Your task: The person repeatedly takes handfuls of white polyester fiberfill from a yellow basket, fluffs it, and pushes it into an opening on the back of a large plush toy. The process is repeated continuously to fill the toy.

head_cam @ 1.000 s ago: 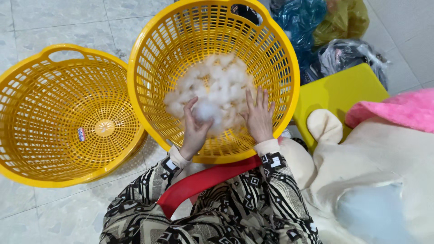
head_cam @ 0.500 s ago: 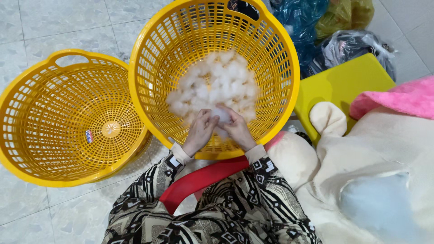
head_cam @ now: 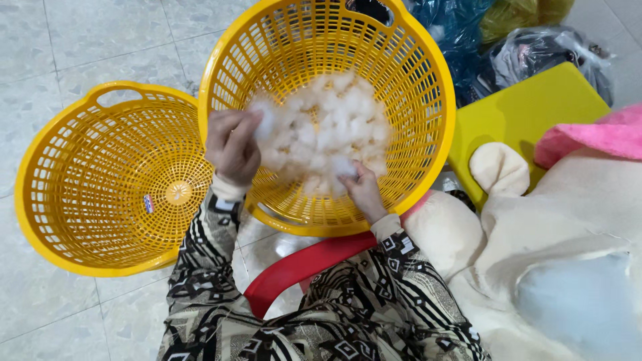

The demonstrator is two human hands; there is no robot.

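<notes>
A tilted yellow plastic basket [head_cam: 421, 80] holds a heap of white stuffing fibre [head_cam: 334, 127]. My left hand [head_cam: 231, 144] is raised over the basket's left rim, shut on a small tuft of the white fibre [head_cam: 264, 120]. My right hand [head_cam: 361, 190] stays low inside the basket, its fingers pinching the near edge of the heap. A second yellow basket [head_cam: 73, 174] lies to the left with nothing in it but a small sticker.
A cream plush toy [head_cam: 555, 227] with a pink part [head_cam: 595, 134] lies at my right on a yellow-green surface [head_cam: 521, 113]. Filled plastic bags [head_cam: 495, 33] sit behind. A red plastic piece [head_cam: 301, 264] is under my arms. The floor is pale tile.
My hands were together at the heap's near edge. My left hand has since lifted up and to the left with a tuft of fibre; my right hand stayed in the basket.
</notes>
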